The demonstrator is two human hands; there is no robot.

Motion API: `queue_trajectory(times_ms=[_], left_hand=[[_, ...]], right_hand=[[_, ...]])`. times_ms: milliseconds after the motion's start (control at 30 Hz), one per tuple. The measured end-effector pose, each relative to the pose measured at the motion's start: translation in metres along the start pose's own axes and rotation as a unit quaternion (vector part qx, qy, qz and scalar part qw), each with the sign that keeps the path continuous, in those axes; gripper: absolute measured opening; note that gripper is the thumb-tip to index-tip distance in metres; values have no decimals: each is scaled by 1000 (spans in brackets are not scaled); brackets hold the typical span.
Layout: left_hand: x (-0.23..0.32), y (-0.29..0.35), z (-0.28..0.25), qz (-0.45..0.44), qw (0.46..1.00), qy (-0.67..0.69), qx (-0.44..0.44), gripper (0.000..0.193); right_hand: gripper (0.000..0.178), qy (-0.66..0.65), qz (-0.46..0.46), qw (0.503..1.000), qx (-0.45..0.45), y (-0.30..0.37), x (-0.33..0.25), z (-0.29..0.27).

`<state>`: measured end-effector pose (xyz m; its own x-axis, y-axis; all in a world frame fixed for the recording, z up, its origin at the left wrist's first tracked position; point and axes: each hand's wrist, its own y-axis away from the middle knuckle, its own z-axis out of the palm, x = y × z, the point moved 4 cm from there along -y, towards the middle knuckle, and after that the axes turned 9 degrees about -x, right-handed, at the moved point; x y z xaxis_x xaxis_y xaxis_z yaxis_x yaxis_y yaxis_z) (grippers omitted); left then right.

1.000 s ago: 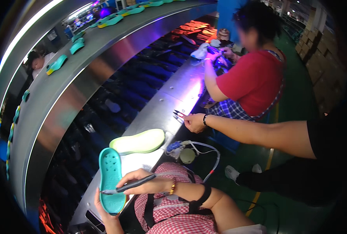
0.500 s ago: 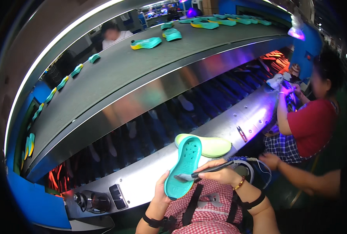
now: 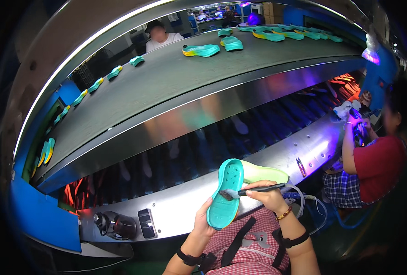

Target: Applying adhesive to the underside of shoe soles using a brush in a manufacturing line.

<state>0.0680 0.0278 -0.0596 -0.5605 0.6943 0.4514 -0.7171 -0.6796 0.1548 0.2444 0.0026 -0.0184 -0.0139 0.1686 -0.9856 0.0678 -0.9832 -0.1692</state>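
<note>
My left hand (image 3: pixel 204 220) is closed around the near left edge of a teal shoe sole (image 3: pixel 222 214) and holds it tilted, its hollow inner side facing up. In my right hand (image 3: pixel 272 198) is a brush (image 3: pixel 264 188) with a black handle. Its bristles lie on the inside of the sole, about halfway along. Small recesses show in the sole's far end. Just behind the teal sole, a pale green sole-shaped piece (image 3: pixel 266 173) lies on the metal ledge, partly covered by it.
A metal ledge (image 3: pixel 180 201) carries a dark jug (image 3: pixel 116 225), a phone (image 3: pixel 146 223) and a small reddish tool (image 3: pixel 301 167). Beyond is a conveyor belt (image 3: pixel 157 87) bearing several teal soles (image 3: pixel 201 50). A co-worker in red (image 3: pixel 379 160) sits right; thin hoses (image 3: pixel 320 211) hang nearby.
The brush has moved along the inside of the sole, away from the near end toward its middle. My view has shifted left. Another person's bare arm at the right has left the picture.
</note>
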Motion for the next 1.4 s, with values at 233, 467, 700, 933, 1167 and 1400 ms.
queue_trajectory(times_ms=[233,467,700,933,1167,1400], left_hand=[[3,1,-7,41,999,21,27,43],[11,11,1,59,998,24,-12,41],[13,7,-36,7,1000,-7,-17,42],[145,76,40,229,948,-198,-96,51],[370,113,33,603,771,193,-74,64],[205,-12,30,258,926,-271,-45,34]], right_hand=[[13,9,-42,998,46,-12,8,-3],[21,328,-218,915,86,-24,8,25],[18,250,-98,961,-58,23,-24,65],[44,-359,34,931,48,73,47,-33],[28,-335,52,925,173,85,67,-50],[23,66,28,953,294,82,70,-43]])
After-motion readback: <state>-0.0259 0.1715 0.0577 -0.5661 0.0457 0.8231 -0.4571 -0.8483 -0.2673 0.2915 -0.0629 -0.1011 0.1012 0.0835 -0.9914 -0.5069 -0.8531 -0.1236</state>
